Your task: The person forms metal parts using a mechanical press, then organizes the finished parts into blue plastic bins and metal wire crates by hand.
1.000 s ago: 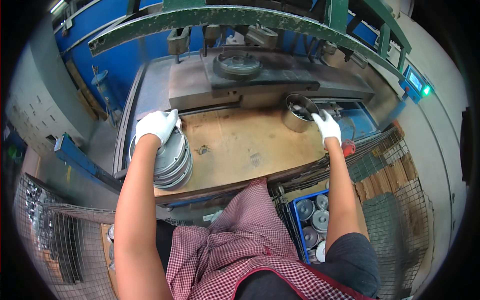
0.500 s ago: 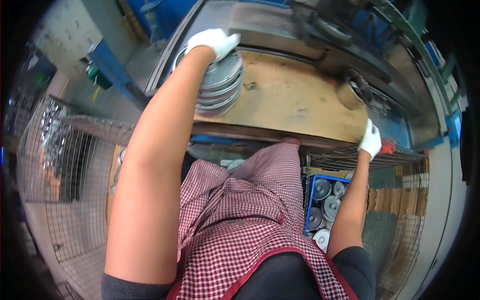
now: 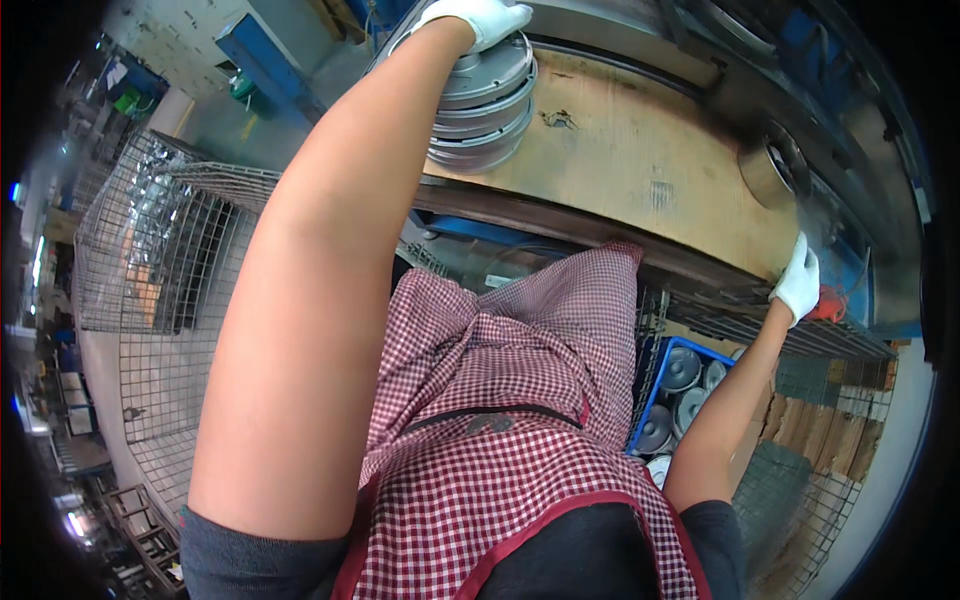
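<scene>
My left hand (image 3: 485, 20), in a white glove, rests on top of a stack of round grey metal covers (image 3: 485, 120) at the bench's left end. Its thumb stretches to the right; the other fingers are mostly hidden past the upper edge of the picture. My right hand (image 3: 798, 282), also gloved, lies at the right front corner of the wooden benchtop (image 3: 640, 150) with its fingers stretched forward. I see nothing held in it. Just right of it is a red object (image 3: 830, 303) whose kind I cannot make out. Beyond that hand, a round metal can (image 3: 773, 165) stands on the bench.
Under the bench at right, a blue crate (image 3: 650, 400) holds several round metal covers. Wire mesh cages stand at left (image 3: 165, 370) and right, the left one with shiny metal parts. Brown cardboard (image 3: 815, 430) is stacked at right. Dark machinery runs behind the bench.
The whole view has shifted, so the bench and stack sit higher and further right in the picture. Both hands keep their places, at the stack and at the bench corner.
</scene>
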The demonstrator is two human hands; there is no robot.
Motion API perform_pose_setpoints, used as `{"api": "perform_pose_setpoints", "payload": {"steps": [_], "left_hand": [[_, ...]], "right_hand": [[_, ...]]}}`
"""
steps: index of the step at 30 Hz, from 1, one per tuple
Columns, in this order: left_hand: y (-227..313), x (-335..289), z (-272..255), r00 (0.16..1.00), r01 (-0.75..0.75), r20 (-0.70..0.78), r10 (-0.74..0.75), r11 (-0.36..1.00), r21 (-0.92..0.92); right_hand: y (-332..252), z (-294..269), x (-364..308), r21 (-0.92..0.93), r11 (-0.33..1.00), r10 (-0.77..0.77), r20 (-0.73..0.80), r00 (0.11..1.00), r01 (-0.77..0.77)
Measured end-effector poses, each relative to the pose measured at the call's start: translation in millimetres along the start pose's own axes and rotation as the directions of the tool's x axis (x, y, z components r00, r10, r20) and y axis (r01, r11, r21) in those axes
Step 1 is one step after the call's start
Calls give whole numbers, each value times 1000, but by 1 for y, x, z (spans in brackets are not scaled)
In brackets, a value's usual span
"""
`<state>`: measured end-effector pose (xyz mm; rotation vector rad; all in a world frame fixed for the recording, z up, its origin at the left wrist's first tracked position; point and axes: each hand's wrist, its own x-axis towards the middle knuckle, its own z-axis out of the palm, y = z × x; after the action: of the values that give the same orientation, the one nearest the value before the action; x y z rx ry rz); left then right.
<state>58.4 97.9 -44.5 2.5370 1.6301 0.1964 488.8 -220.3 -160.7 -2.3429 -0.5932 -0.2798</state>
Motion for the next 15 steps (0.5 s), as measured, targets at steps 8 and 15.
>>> {"api": "perform_pose_setpoints", "payload": {"steps": [8, 15], "left_hand": [[-5, -8, -9, 999, -16, 28, 16, 1000, 0], [22, -30, -19, 999, 2, 44, 4, 990, -143]], "right_hand": [[1, 10, 1, 66, 997, -46, 63, 997, 42], [133, 31, 89, -576, 360, -787, 235, 571, 734]]}}
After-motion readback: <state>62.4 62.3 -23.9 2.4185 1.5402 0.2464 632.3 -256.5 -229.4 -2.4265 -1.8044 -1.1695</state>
